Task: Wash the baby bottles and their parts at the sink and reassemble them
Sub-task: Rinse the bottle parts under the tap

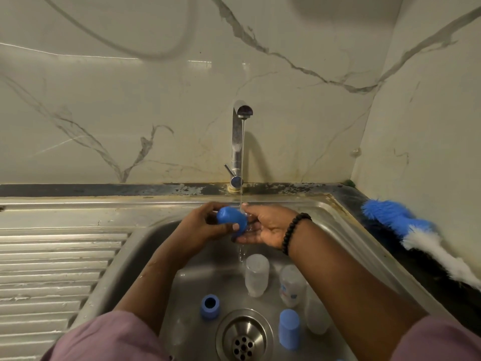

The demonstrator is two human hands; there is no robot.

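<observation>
My left hand (205, 222) grips a blue bottle cap (231, 218) under the thin stream from the tap (239, 142). My right hand (265, 226) lies palm up beside the cap, its fingers under the water and touching the cap's open end. Down in the steel sink (145, 246) stand a clear bottle (257, 274) and a second clear bottle with a printed label (291, 285). A third clear piece (316, 315) stands by my right forearm. A blue collar ring (209, 306) sits left of the drain (243, 337), and another blue cap (289, 328) sits to its right.
A ribbed steel draining board (52, 272) stretches to the left of the basin. A blue and white bottle brush (416, 231) lies on the dark counter at the right, against the marble wall. A black bead bracelet (294, 231) circles my right wrist.
</observation>
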